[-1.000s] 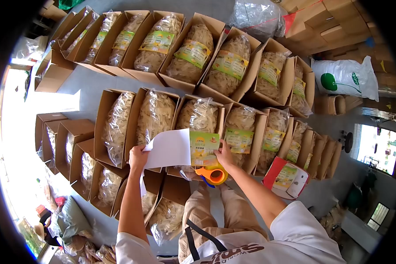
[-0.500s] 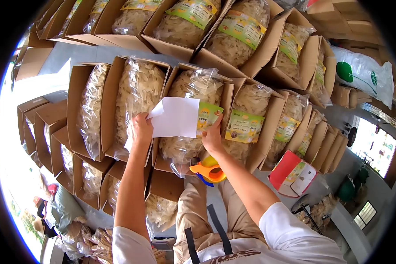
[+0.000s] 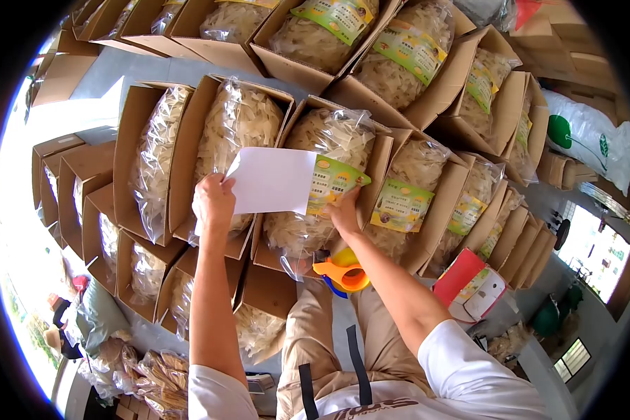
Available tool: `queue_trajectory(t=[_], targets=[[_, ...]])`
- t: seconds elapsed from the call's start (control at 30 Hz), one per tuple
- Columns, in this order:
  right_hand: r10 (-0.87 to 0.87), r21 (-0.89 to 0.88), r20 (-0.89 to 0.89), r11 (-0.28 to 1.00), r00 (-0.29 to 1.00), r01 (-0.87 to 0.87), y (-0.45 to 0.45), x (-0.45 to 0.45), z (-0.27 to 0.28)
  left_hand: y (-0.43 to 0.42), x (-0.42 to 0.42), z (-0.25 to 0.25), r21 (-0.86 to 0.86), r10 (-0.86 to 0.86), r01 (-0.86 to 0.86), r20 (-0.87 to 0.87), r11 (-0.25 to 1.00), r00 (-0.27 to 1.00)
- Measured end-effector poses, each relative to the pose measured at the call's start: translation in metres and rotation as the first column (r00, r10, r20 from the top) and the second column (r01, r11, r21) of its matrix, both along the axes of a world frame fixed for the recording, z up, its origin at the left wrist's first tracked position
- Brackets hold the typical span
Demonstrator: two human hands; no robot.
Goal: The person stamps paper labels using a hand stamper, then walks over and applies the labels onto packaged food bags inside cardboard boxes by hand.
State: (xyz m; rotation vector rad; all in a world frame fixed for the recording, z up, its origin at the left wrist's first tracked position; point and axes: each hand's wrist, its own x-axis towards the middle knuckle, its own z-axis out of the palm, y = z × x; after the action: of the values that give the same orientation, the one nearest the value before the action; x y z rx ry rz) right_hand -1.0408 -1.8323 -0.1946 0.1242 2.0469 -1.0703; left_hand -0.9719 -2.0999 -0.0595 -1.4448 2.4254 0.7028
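Note:
My left hand (image 3: 214, 203) is closed on the left edge of a white paper sheet (image 3: 273, 180), with another white edge showing beneath the hand. A green and yellow printed label (image 3: 332, 183) extends from the sheet's right side. My right hand (image 3: 345, 212) pinches the label near its right edge, thumb and finger on it. Both lie over a clear plastic bag of pale, flat dried strips (image 3: 332, 136), which stands in an open cardboard box (image 3: 380, 168). Whether the label touches the bag I cannot tell. An orange tape dispenser (image 3: 346, 273) with blue parts is below my right forearm.
Rows of open boxes with similar bags surround me; a labelled bag (image 3: 402, 205) is just right. A red and white box (image 3: 469, 283) holding labels stands at lower right. A white sack with green print (image 3: 588, 136) lies at upper right. Filled boxes (image 3: 147, 273) sit lower left.
More of the green label shows between the white sheet and my right hand. My hands have moved slightly apart, and the whole view has shifted a little.

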Motion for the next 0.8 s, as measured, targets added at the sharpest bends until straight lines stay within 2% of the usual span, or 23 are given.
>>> queue_trajectory(t=[0.03, 0.07, 0.1, 0.13, 0.17, 0.2, 0.23, 0.3, 0.33, 0.37, 0.43, 0.47, 0.5, 0.57, 0.6, 0.63, 0.67, 0.7, 0.73, 0.77, 0.8], targets=[[0.089, 0.110, -0.110, 0.991, 0.990, -0.077, -0.006, 0.001, 0.021, -0.003, 0.007, 0.001, -0.010, 0.020, -0.020, -0.007, 1.000, 1.000], [0.220, 0.217, -0.315, 0.964, 0.923, -0.155, -0.015, 0.006, 0.044, -0.005, 0.012, 0.004, -0.038, 0.026, -0.027, -0.029, 0.999, 0.999], [0.225, 0.215, -0.316, 0.963, 0.922, -0.161, -0.024, 0.006, 0.054, -0.008, 0.018, 0.009, -0.040, 0.032, -0.034, -0.030, 0.999, 0.999], [0.476, 0.303, -0.442, 0.877, 0.760, -0.374, -0.033, 0.006, 0.062, -0.011, 0.022, 0.015, -0.039, 0.025, -0.029, -0.076, 0.999, 0.997], [0.674, 0.415, -0.524, 0.736, 0.520, -0.535, -0.041, 0.006, 0.068, -0.014, 0.026, 0.022, -0.039, 0.017, -0.021, -0.122, 0.999, 0.992], [0.783, 0.492, -0.482, 0.614, 0.394, -0.617, -0.056, 0.000, 0.077, -0.017, 0.030, 0.029, -0.095, 0.002, -0.017, -0.149, 0.995, 0.989], [0.779, 0.486, -0.486, 0.617, 0.396, -0.619, -0.064, -0.005, 0.070, -0.020, 0.037, 0.038, -0.131, -0.001, -0.022, -0.169, 0.991, 0.986], [0.839, 0.504, -0.468, 0.512, 0.278, -0.696, -0.078, -0.014, 0.054, -0.028, 0.053, 0.062, -0.186, -0.012, -0.037, -0.255, 0.982, 0.967], [0.889, 0.627, -0.423, 0.428, 0.177, -0.651, -0.082, -0.017, 0.046, -0.028, 0.063, 0.074, -0.205, 0.013, -0.077, -0.299, 0.976, 0.954], [0.889, 0.626, -0.422, 0.427, 0.177, -0.653, -0.086, -0.019, 0.037, -0.026, 0.072, 0.085, -0.218, 0.037, -0.118, -0.344, 0.969, 0.938], [0.932, 0.806, -0.347, 0.238, -0.105, -0.542, -0.090, -0.016, 0.017, -0.014, 0.086, 0.107, -0.147, 0.114, -0.182, -0.382, 0.972, 0.917], [0.952, 0.789, -0.270, 0.133, -0.143, -0.600, -0.091, -0.010, 0.013, -0.005, 0.090, 0.115, -0.116, 0.135, -0.188, -0.359, 0.975, 0.923], [0.952, 0.786, -0.270, 0.132, -0.143, -0.603, -0.089, -0.006, 0.014, 0.005, 0.094, 0.122, -0.087, 0.155, -0.194, -0.336, 0.977, 0.929], [0.921, 0.489, -0.125, -0.266, -0.369, -0.831, -0.087, 0.000, 0.026, 0.027, 0.102, 0.123, -0.177, 0.033, -0.101, -0.351, 0.979, 0.936], [0.895, 0.228, 0.061, -0.444, -0.443, -0.866, -0.102, -0.005, 0.045, 0.041, 0.103, 0.125, -0.173, 0.056, -0.119, -0.333, 0.978, 0.941], [0.895, 0.231, 0.068, -0.445, -0.442, -0.865, -0.095, -0.005, 0.048, 0.053, 0.106, 0.126, -0.148, 0.038, -0.093, -0.342, 0.985, 0.939], [0.944, 0.324, -0.314, 0.009, -0.099, -0.946, -0.084, -0.003, 0.054, 0.066, 0.107, 0.129, -0.146, 0.009, -0.063, -0.342, 0.987, 0.940], [0.718, 0.230, -0.665, 0.459, 0.206, -0.858, -0.076, -0.005, 0.057, 0.078, 0.107, 0.132, -0.146, -0.019, -0.033, -0.343, 0.989, 0.939], [0.718, 0.237, -0.666, 0.458, 0.200, -0.857, -0.069, -0.008, 0.054, 0.090, 0.103, 0.135, -0.144, -0.026, -0.031, -0.383, 0.989, 0.923], [0.672, 0.282, -0.601, 0.684, 0.432, -0.672, -0.061, -0.011, 0.050, 0.101, 0.099, 0.139, -0.141, -0.035, -0.027, -0.422, 0.990, 0.906], [0.546, 0.345, -0.545, 0.838, 0.636, -0.423, -0.051, -0.013, 0.044, 0.109, 0.095, 0.141, -0.107, -0.048, -0.003, -0.468, 0.994, 0.882]])
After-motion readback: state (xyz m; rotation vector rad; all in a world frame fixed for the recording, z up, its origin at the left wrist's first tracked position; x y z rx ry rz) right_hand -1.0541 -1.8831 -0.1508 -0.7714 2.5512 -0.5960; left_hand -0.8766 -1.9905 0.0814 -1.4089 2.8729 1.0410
